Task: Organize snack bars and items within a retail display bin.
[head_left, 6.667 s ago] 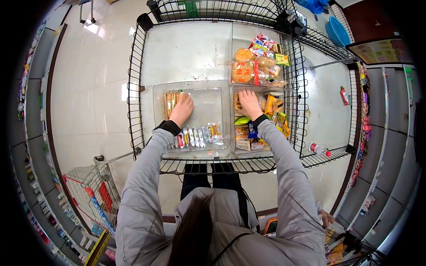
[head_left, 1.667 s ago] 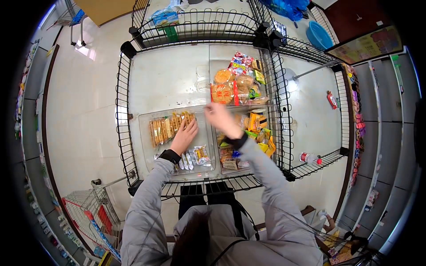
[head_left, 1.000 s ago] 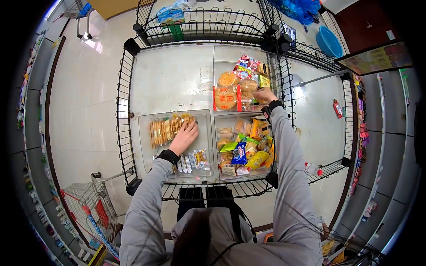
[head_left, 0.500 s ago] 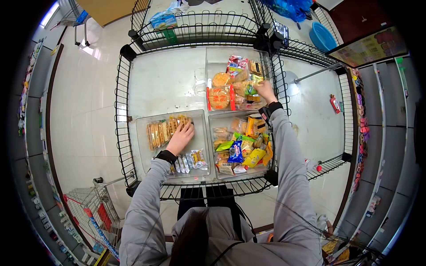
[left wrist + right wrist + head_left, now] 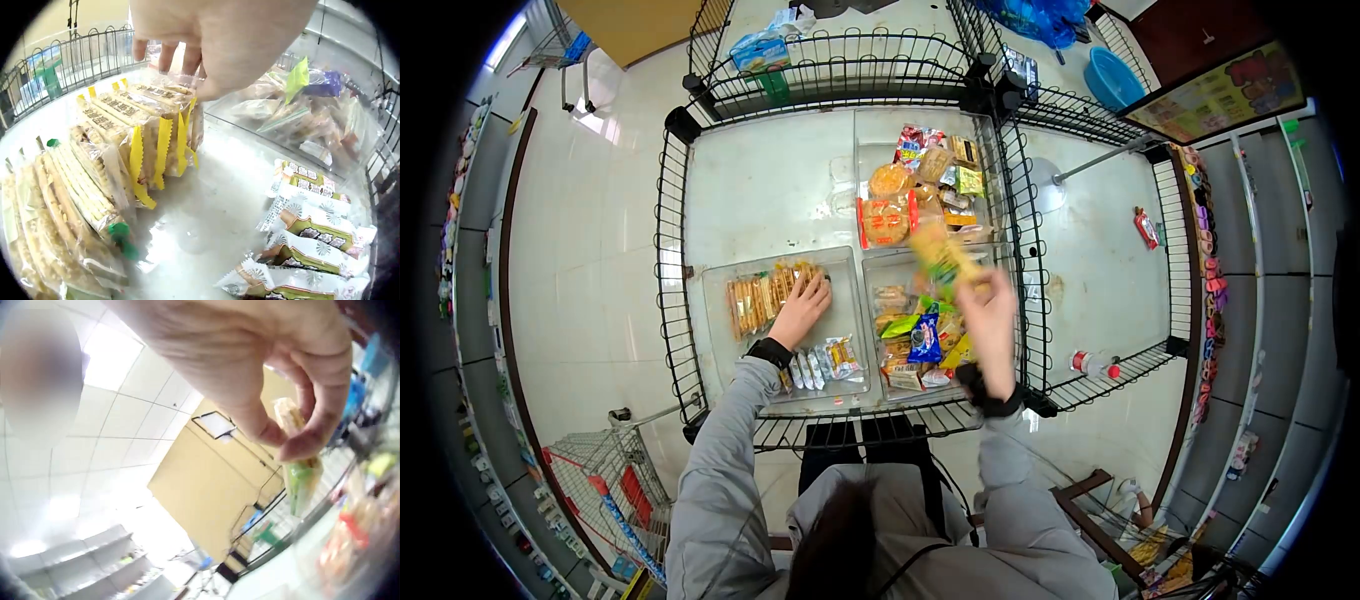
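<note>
My right hand pinches a yellow-and-green snack packet between thumb and fingers, blurred, above the near right bin. In the right wrist view the packet hangs below the fingertips. Over in the near left bin, my left hand rests on the right end of a row of clear-wrapped biscuit bars. The left wrist view has its fingers behind the yellow-edged packs; the thumb is hidden there. White-wrapped bars line that bin's near side.
The far right bin holds mixed snacks, including a large round cracker pack. A blue packet lies among those in the near right bin. Black wire fencing surrounds the display surface. A bottle lies beyond the fence at right.
My right hand has reached into the far right bin, taken the yellow-and-green packet, and brought it back over the near right bin. The left hand has stayed at the bar row this last second.
</note>
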Demonstrator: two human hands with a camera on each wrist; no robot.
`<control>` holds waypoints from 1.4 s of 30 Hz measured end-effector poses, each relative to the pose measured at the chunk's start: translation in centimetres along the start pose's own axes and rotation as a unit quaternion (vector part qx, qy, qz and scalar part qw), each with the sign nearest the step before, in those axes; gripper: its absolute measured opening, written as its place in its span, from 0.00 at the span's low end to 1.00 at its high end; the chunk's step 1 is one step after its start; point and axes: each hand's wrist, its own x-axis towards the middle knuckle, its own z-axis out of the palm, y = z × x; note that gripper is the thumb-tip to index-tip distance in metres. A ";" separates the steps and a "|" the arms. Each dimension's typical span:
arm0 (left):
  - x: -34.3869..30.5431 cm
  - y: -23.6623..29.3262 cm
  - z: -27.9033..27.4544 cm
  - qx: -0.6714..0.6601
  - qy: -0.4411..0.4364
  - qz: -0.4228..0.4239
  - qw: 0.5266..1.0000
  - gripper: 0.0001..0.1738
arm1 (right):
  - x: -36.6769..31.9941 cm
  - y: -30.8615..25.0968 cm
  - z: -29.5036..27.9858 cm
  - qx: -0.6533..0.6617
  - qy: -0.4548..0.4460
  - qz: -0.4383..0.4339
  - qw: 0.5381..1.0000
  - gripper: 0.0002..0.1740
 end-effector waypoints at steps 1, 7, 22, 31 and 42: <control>-0.2 0.0 0.1 0.000 -0.002 0.000 1.000 0.21 | -2.1 0.3 1.6 0.097 -0.050 0.061 0.992 0.11; -0.3 -0.4 1.6 -0.064 -0.026 -0.016 0.998 0.18 | -8.8 1.3 12.4 -0.100 -0.083 -0.068 0.989 0.14; -0.9 -0.7 1.6 -0.048 -0.022 -0.019 0.998 0.22 | -8.0 6.6 21.3 -0.246 -0.082 -0.006 0.966 0.22; -1.8 0.0 1.6 -0.025 0.023 -0.025 0.999 0.24 | -6.5 12.6 23.9 -0.262 -0.116 0.049 0.957 0.30; -0.9 -0.5 2.9 -0.054 0.032 -0.011 0.998 0.28 | -5.6 15.8 26.2 -0.151 -0.095 -0.030 0.983 0.38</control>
